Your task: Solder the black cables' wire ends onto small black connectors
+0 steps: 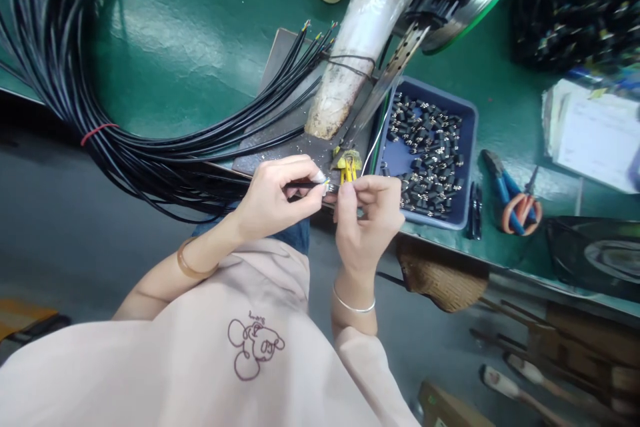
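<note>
Starting with the biggest thing, I see the bundle of black cables (100, 120) sweeping from the far left of the green table (190, 33) toward the middle, tied by a red band (97, 132). It looks heavy as a mass, yet each strand should be light, springy and slick-jacketed. Right of it sits a blue tray (467, 167) of small black connectors (430, 153), light, rigid and easy to drop. I would grip 1 cable (305, 183) close behind its stripped end, where it bends least; the fine coloured wires there seem fragile. My left hand (273, 197) is pinched shut on that cable near its tip, at the near table edge. My right hand (367, 203) is curled, thumb and forefinger pressed together on something tiny beside the tip; I cannot tell what.
</note>
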### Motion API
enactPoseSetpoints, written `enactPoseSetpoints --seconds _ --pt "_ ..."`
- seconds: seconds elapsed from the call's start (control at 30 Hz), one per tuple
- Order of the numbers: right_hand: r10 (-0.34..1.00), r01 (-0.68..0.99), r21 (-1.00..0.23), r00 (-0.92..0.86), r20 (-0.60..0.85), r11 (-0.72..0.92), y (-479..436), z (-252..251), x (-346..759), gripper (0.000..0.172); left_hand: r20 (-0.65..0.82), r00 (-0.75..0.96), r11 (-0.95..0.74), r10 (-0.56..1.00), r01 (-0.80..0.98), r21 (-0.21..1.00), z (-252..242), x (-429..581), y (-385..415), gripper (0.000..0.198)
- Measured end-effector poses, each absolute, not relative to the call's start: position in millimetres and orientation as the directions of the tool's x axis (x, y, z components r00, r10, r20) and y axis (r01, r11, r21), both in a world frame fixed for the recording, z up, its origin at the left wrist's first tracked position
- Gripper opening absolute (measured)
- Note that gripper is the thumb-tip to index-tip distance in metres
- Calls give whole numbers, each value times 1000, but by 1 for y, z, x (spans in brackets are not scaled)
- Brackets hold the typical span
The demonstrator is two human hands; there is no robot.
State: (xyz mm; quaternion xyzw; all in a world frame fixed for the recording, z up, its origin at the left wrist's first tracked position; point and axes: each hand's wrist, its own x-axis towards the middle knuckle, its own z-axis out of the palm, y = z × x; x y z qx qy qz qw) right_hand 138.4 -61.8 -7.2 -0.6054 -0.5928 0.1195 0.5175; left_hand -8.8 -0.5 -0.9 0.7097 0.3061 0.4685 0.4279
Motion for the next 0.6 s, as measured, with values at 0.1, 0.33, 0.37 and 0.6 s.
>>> enactPoseSetpoints --seconds 0.1,0.33,0.37,0.6 --pt "886 497 -844 276 374 202 -60 -2 139 14 424 416 -487 804 52 872 -1 -16 0 11" --pt "945 354 -919 201 258 176 -53 -2 146 16 455 468 -534 758 43 844 -1 -26 2 16" --pt "948 352 -918 186 259 182 -53 -3 147 15 444 477 -524 759 43 850 -2 -27 2 16" --pt "832 563 -753 192 520 340 -56 -8 144 8 367 427 -433 826 64 899 -5 -24 -3 12"
